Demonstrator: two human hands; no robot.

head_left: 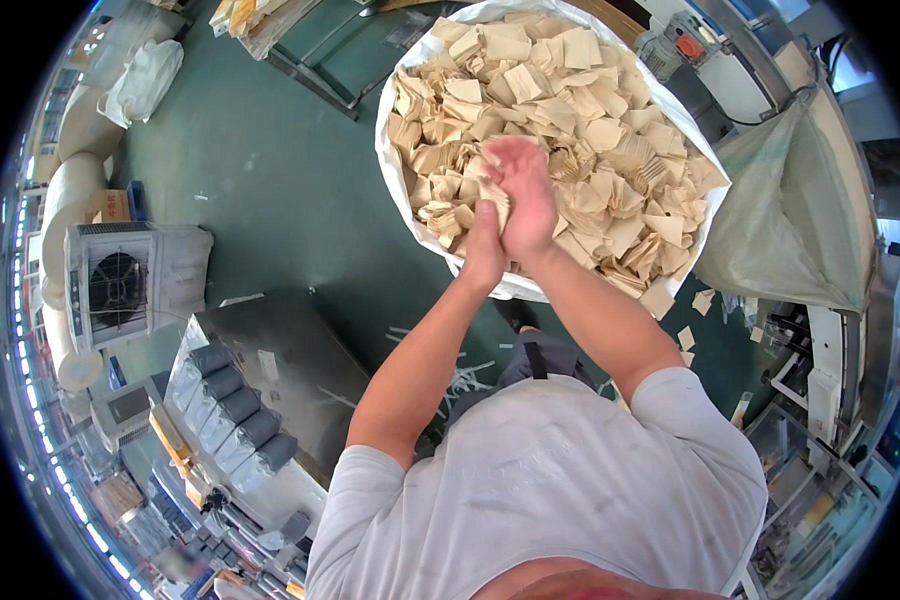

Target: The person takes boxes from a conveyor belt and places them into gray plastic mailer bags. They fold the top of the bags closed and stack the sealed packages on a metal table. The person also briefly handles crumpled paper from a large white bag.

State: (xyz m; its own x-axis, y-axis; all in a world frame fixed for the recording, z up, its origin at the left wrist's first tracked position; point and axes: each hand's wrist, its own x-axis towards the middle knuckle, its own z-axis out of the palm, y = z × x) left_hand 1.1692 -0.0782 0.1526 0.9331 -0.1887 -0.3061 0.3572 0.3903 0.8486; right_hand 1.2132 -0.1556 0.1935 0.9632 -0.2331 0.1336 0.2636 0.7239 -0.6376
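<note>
Nearest my lens, a pale grey T-shirt (570, 480) filled the bottom of my feed, with two bare forearms reaching up from it. Through the remote view I read the grip of the left hand (484, 248) as closed, its thumb lying along a small tan paper stack (496, 205) with finely layered edges; I could not see its other fingers. Just beside the stack, the right hand (530, 200) was open with blurred fingers, and I could not tell whether it pressed on the paper. Hands and stack hung over the near part of a big white sack (391, 165), heaped with tan paper pieces (600, 130), some loose, some bunched. To its right, more scraps (703, 301) lay on the green floor (260, 150) near a greenish plastic sheet (800, 190). Leftward I had a dark metal surface (290, 360), a row of grey packs (232, 415) along it, and a white boxy cooler (175, 270) beyond.
</note>
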